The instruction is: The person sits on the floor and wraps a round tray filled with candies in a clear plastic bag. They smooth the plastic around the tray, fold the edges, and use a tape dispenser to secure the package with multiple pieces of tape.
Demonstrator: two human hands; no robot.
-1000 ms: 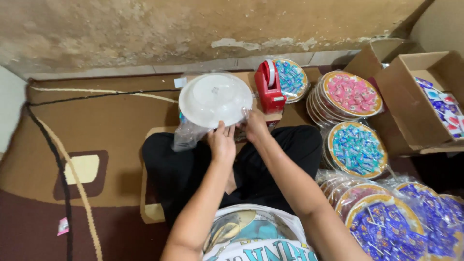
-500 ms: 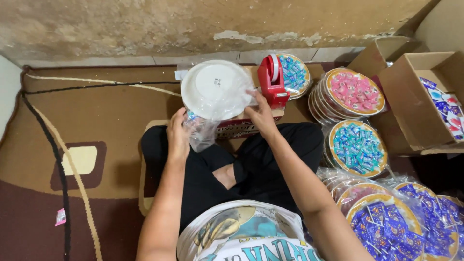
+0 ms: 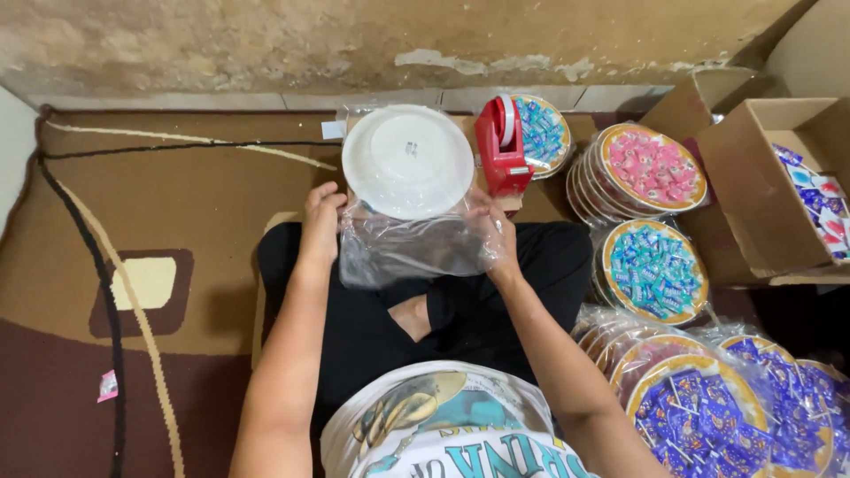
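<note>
A brown carpet (image 3: 195, 204) covered the floor, and a person sat cross-legged on it in black trousers. Taking the white plate (image 3: 408, 159) as the landmark: it was held bottom-up over the lap, half inside a clear bag (image 3: 403, 248) that hung below it. To its right, against the far edge, an open cardboard box (image 3: 761, 177) held small wrapped sweets. Between box and plate lay stacks of plates filled with sweets: a pink one (image 3: 651, 166), a blue-green one (image 3: 653, 270) below that, and bagged purple ones (image 3: 708, 416) lower still. Another plate of blue sweets (image 3: 542, 133) showed just right of the white plate, behind a red tape dispenser (image 3: 501, 146) that stood just beside the plate's right rim. A black cable (image 3: 177, 149) ran off to the plate's left. The left hand (image 3: 320, 223) was closed on the bag's left edge below the plate; the right hand (image 3: 496, 235) pinched the bag's right edge.
</note>
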